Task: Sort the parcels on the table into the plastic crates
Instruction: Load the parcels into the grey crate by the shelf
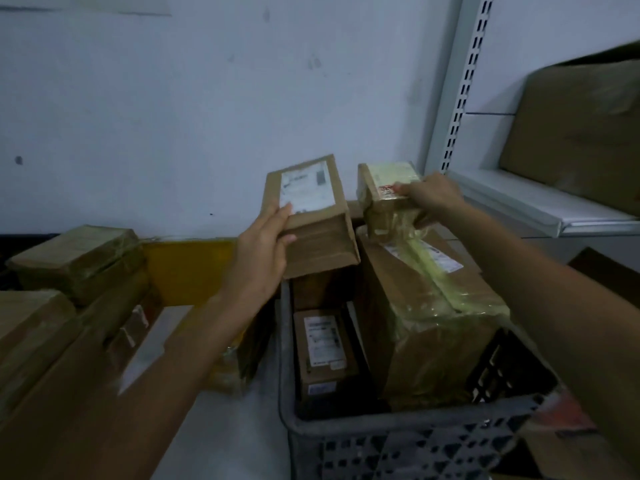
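A dark grey plastic crate (398, 431) stands in front of me at the lower right. My left hand (259, 251) grips a flat brown parcel (311, 209) with a white label, held tilted over the crate's far left corner. My right hand (433, 194) grips a small taped box (388, 188) with a yellowish top, held above a large tape-wrapped carton (426, 313) that stands inside the crate. A smaller labelled box (323, 351) lies low in the crate on the left.
Several brown parcels (76, 258) are stacked on the table at the left, with a yellow parcel (187, 268) behind them. A white metal shelf (519, 202) with a big cardboard box (581, 133) stands at the right. The wall is close behind.
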Demonstrator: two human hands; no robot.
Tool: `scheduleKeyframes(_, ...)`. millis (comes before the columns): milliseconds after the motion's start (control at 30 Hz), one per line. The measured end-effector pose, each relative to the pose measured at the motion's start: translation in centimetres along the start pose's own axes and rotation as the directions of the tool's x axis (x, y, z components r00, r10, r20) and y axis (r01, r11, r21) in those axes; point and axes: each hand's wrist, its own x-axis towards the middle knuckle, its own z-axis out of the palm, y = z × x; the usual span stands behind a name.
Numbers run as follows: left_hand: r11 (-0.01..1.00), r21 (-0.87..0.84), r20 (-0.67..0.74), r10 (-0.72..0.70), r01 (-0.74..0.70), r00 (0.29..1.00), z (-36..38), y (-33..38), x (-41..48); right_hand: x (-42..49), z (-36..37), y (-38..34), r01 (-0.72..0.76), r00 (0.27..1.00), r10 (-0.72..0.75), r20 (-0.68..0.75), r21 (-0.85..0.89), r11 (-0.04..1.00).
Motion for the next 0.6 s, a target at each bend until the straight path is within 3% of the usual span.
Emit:
scheduleKeyframes(133, 0.998, 0.069, 0.27, -0.018, -0.001, 0.963, 4.3, 0.6, -1.9, 0.8, -1.0, 3.3, -0.04, 0.999, 0.04, -0.002, -0.14, 0.989)
scheduleKeyframes(233, 0.975, 0.223, 0.448, -0.102, 0.0, 0.888, 6.7, 0.0, -3.0, 1.4, -0.9, 4.5, -0.015, 1.0, 0.014, -0.006, -0.241, 0.97)
scheduleKeyframes(333, 0.933, 0.359, 0.559, -0.181, -0.04, 0.809, 8.4, -0.7, -3.3, 2.0, -0.3, 4.5, 0.056, 0.996, -0.077, -0.049, -0.33, 0.942)
scheduleKeyframes(433, 0.917, 0.389, 0.623, -0.191, -0.089, 0.758, 10.1, -0.5, -2.8, 2.0, 1.1, 3.9, 0.161, 0.97, -0.223, -0.099, -0.426, 0.89)
scheduleKeyframes(533, 0.923, 0.376, 0.658, -0.205, -0.08, 0.724, 11.3, -0.5, -2.4, 2.9, 2.0, 3.7, 0.223, 0.965, -0.257, -0.056, -0.347, 0.911)
scheduleKeyframes(600, 0.913, 0.398, 0.685, -0.235, -0.085, 0.689, 11.6, -0.6, -2.7, 3.3, 1.8, 3.5, 0.192, 0.978, -0.205, -0.025, -0.249, 0.949)
